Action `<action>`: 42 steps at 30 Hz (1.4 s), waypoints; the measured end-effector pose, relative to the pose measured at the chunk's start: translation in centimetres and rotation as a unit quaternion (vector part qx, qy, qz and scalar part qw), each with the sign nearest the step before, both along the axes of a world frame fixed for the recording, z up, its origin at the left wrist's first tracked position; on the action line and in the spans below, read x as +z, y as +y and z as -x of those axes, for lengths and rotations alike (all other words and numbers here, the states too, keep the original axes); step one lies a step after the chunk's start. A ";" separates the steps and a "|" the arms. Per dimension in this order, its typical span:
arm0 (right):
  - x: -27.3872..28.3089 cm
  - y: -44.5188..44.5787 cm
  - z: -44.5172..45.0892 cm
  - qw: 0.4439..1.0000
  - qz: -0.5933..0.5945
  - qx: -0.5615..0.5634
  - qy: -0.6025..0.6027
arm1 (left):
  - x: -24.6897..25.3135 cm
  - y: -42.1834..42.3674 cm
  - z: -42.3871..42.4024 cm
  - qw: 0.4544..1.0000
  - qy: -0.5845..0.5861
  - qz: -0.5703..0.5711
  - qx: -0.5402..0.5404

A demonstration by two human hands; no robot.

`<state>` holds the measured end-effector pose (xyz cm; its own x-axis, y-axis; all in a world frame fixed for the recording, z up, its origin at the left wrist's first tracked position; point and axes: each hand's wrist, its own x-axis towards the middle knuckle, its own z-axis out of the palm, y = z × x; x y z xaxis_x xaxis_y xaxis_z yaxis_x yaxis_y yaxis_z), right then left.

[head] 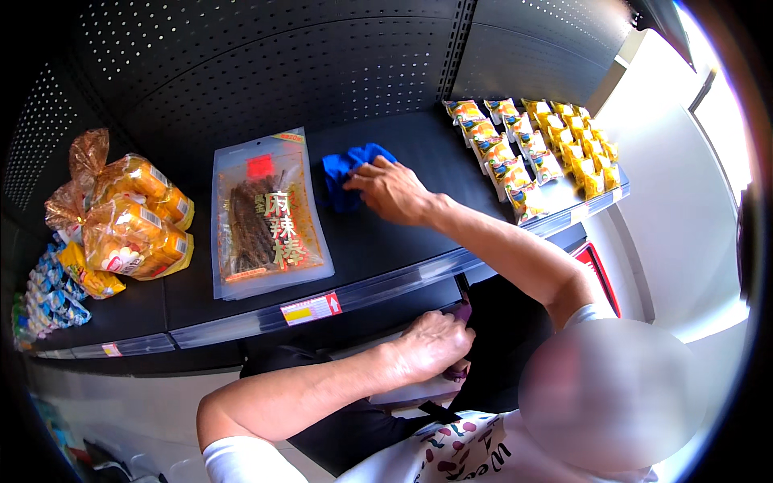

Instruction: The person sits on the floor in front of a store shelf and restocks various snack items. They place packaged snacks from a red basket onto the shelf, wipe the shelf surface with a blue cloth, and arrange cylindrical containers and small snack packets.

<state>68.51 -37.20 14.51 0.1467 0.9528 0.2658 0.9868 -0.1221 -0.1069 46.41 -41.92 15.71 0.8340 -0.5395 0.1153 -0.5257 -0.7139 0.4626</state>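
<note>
A bunched blue cloth (347,172) lies on the black shelf (398,241), right of a flat stack of clear packs of dark sticks (256,211). My right hand (389,188) presses on the cloth's right part, its fingertips bent into the folds. Below the shelf's front edge is my left hand (439,344), over my lap, with its fingers curled. Something purple (464,311) shows just beyond its fingers; whether the hand holds it cannot be told. My right forearm reaches over the shelf's front edge.
Bagged bread packs (142,235) and small blue-and-white packets (54,296) stand at the left. Rows of small wrapped snacks (504,160) fill the right end. A perforated back panel (272,66) rises behind. Price tags (311,308) line the front rail.
</note>
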 end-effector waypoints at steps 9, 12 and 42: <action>4.1 -12.0 4.4 0.996 0.048 0.038 0.064 | -0.5 -0.2 1.1 0.998 -0.039 -0.058 -0.006; 4.6 -13.7 3.9 0.995 0.051 0.009 0.084 | -0.2 -0.2 1.5 0.998 -0.036 -0.049 -0.011; 19.0 0.0 -20.3 0.773 -0.510 -0.090 0.366 | 2.2 1.0 1.9 0.998 -0.039 0.046 -0.033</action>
<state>88.81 -37.25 33.50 0.7197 0.2487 0.6482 0.5927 0.2659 -0.7602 44.53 -40.88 17.88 0.7835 -0.5775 0.2294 -0.6072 -0.6331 0.4801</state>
